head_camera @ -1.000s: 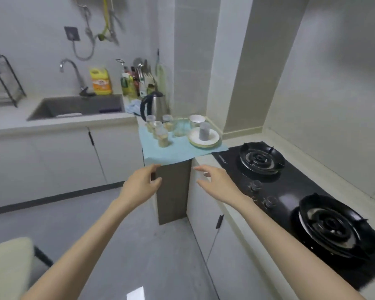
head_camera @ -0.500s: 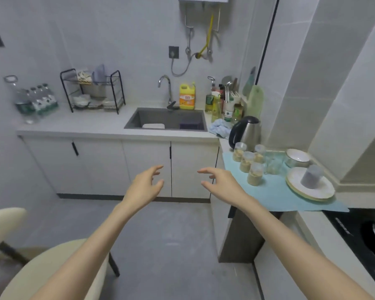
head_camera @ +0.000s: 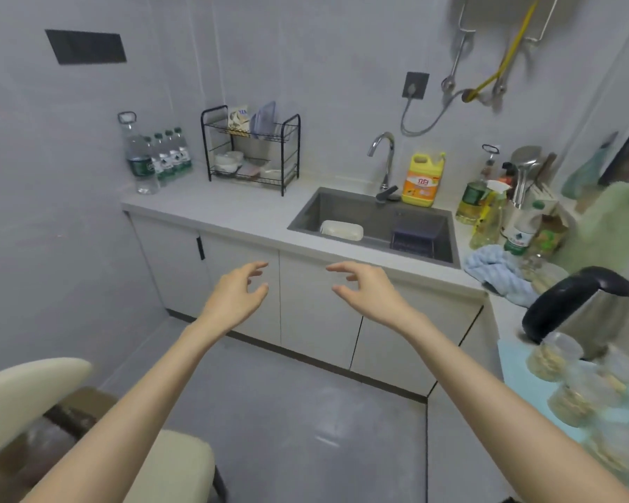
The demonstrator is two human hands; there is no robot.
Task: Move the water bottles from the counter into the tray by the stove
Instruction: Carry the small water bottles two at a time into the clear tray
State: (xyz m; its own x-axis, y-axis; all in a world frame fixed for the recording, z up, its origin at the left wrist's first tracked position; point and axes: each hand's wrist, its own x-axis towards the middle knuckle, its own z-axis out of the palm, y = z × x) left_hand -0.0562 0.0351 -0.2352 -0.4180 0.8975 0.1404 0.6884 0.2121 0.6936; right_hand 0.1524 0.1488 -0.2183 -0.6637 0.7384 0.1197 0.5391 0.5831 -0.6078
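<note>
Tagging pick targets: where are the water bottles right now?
Head view, upper left: the water bottles stand at the far left end of the counter, against the wall, just left of the black wire dish rack.

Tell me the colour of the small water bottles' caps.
The caps are green; the head view shows them.

Black dish rack (head_camera: 250, 150) left of the sink (head_camera: 374, 221) — yellow detergent jug (head_camera: 422, 179), kettle (head_camera: 581, 310) at right

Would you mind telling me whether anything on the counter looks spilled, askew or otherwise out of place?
Nothing looks spilled or damaged. The bottles stand upright at the left end of the counter, beside the rack. Only the blue cloth is untidy: it lies crumpled at the counter edge right of the sink.
</note>
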